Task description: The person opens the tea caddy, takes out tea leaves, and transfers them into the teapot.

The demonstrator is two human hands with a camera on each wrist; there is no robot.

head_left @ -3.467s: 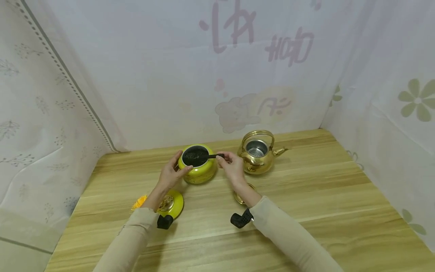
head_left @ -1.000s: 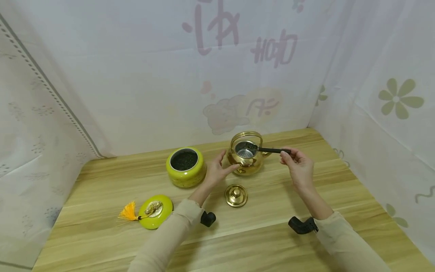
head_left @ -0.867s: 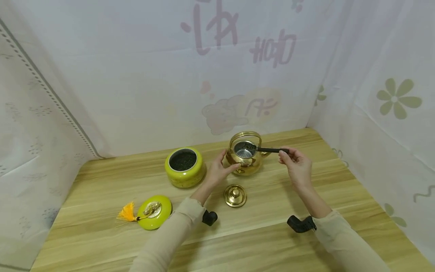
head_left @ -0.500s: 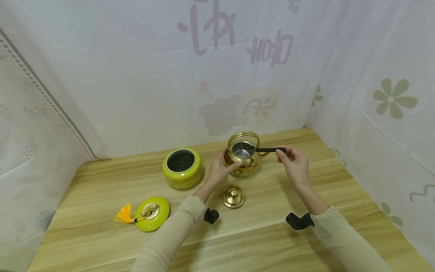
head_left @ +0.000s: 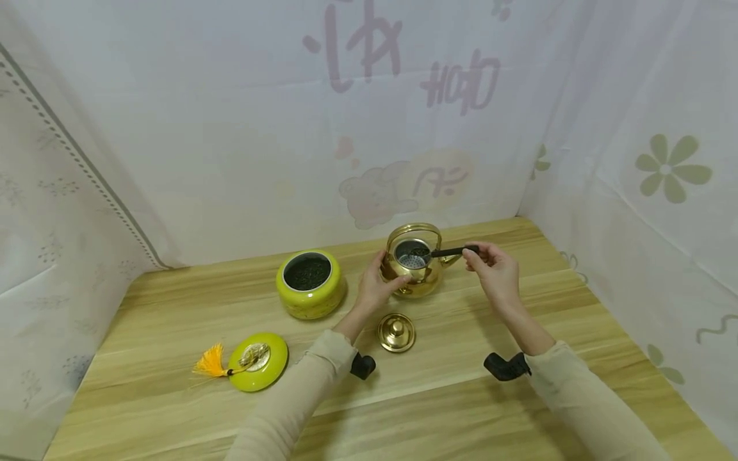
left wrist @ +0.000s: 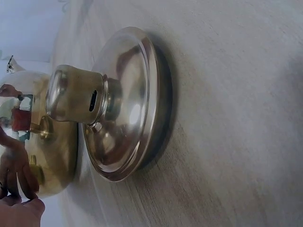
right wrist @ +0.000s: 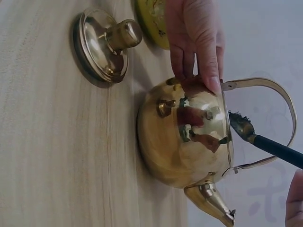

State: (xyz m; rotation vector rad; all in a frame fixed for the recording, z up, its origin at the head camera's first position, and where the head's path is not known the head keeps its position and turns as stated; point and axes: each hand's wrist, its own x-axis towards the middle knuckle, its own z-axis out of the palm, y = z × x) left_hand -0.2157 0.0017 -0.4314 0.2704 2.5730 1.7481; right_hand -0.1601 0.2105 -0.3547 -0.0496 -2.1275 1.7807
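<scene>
My left hand (head_left: 373, 288) holds the left side of the gold teapot (head_left: 423, 282), thumb on its near shoulder; in the right wrist view the thumb of that hand (right wrist: 196, 33) lies near the rim. My right hand (head_left: 497, 275) pinches the end of the black handle of a tea scoop (head_left: 455, 251). Dark tea leaves fill the bowl of the scoop (right wrist: 242, 126), which is at the pot's mouth, over the metal strainer (head_left: 412, 261). The gold teapot lid (head_left: 396, 332) lies knob up on the table, before the pot; it is large in the left wrist view.
An uncovered yellow jar (head_left: 311, 301) of dark tea leaves stands left of the teapot. Its yellow lid (head_left: 275, 362), with an orange tassel (head_left: 211, 362), lies nearer, at left. The teapot spout (head_left: 451, 260) points right, under the scoop handle. A cloth wall (head_left: 259, 160) bounds the table's back.
Earlier, my left hand was on the jar and my right hand had the scoop in it. Both moved right to the teapot. Lately the right hand shifted slightly left and the scoop tilted down into the mouth.
</scene>
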